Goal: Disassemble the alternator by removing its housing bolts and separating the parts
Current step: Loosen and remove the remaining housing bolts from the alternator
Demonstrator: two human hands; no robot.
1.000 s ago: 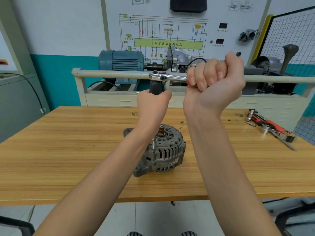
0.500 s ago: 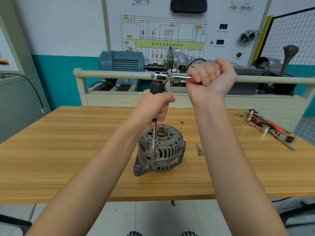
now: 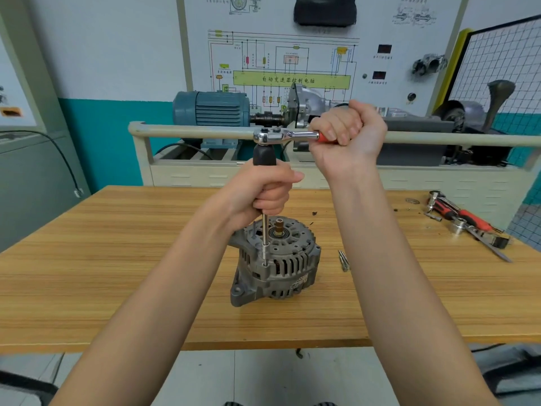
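Observation:
A grey alternator (image 3: 281, 266) stands upright on the wooden table (image 3: 117, 273), shaft end up. A long driver extension (image 3: 265, 238) runs straight down onto a housing bolt at the alternator's near left rim. My left hand (image 3: 265, 190) is wrapped around the extension's black grip. On top of the grip sits a chrome ratchet (image 3: 281, 135) with a red handle, lying level and pointing right. My right hand (image 3: 347, 136) is closed on that handle. Two loose bolts (image 3: 343, 260) lie on the table just right of the alternator.
Several red-handled tools and a socket (image 3: 465, 222) lie at the table's right side. Behind the table stands a training bench with a rail (image 3: 190, 132), a blue motor (image 3: 210, 108) and a wiring panel. Small black debris dots the tabletop.
The left hand slid down the grip, exposing the extension on the bolt. The right hand swung the ratchet handle slightly and sits lower. The loose bolts came into view.

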